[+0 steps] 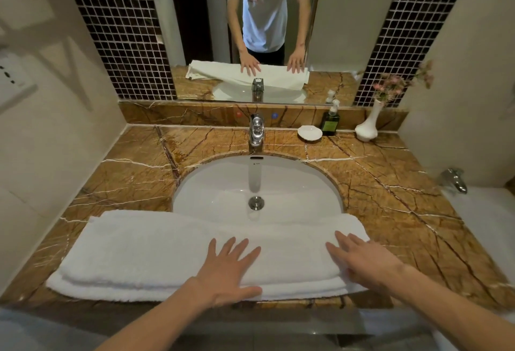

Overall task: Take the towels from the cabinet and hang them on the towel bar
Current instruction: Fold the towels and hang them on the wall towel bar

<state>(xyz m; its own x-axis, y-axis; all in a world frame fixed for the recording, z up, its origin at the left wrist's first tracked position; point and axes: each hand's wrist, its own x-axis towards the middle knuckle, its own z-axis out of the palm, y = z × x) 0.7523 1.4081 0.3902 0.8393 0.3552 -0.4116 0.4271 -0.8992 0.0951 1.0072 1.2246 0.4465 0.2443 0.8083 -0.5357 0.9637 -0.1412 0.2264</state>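
Bare forearms, white short-sleeved T-shirt [264,2], red print

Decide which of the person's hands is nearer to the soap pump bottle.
Right. The right hand lies flat on the folded white towel, below the soap pump bottle; the left hand lies further left.

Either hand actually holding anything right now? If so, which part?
Nothing is gripped. Both hands lie flat, fingers spread, on the folded white towel: left hand near its middle, right hand at its right end.

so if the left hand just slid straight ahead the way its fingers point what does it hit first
Probably nothing solid: the left hand lies flat on the towel, and past the towel's far edge comes the open sink basin. The faucet stands further back.
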